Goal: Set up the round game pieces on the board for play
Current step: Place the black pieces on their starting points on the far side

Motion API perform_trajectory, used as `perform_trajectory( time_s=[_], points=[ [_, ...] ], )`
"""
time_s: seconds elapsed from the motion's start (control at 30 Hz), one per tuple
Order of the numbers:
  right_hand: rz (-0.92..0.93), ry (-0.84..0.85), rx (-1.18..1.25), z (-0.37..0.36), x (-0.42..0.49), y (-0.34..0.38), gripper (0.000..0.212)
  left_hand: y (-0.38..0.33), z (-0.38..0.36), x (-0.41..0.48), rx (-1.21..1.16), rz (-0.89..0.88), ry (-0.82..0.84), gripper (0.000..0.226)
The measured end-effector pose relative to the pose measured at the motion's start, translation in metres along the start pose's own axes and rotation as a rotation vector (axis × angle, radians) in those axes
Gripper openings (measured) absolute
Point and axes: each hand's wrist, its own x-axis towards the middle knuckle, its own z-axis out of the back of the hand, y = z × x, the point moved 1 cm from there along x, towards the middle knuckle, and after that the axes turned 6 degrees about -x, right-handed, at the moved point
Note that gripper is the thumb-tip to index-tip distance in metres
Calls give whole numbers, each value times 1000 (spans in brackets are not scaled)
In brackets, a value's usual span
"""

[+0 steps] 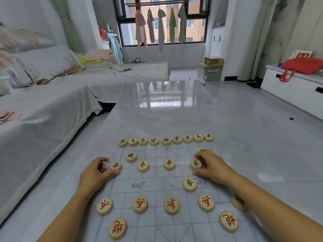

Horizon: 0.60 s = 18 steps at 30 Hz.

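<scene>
The board (157, 189), a clear sheet printed with grid lines, lies flat on the grey desk (174, 116).

Black back row (166, 141): nine round pieces sit side by side along the far board edge.

One black cannon piece (131, 156) stands just beyond the left part of the soldier line. A hidden piece (202, 150) on the right side is mostly covered by fingers; its character cannot be read.

Left hand (95, 172): the grip appears closed on the left end soldier (116, 166), with the thumb at its near edge and the index finger curled at its far side.

Right hand (212, 167): the grip is closed on the right soldier (195, 164), pinched between thumb and index finger.

The middle soldiers (143, 166), two in number, stand on the line between the held pieces.

A loose soldier (189, 184) lies on the river band, off the grid points.

Red soldier row (171, 205): five pieces on the near half, the rightmost partly covered by the right forearm.

The red cannon pieces (118, 228) lie nearest the camera, one on each side.
</scene>
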Motion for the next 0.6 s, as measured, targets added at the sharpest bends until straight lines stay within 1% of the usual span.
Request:
perform_trajectory(
  time_s=[0.07, 0.17, 0.6],
  points=[
    [-38, -40, -18, 0, 0, 0, 44, -1, 0, 0, 2, -1, 1, 49],
    [-47, -54, -33, -2, 2, 2, 36, -2, -1, -1, 5, -5, 2, 49],
    [-72, -79, 1, -6, 7, 3, 35, 0, -1, -1, 23, -18, 5, 48]
  ],
)
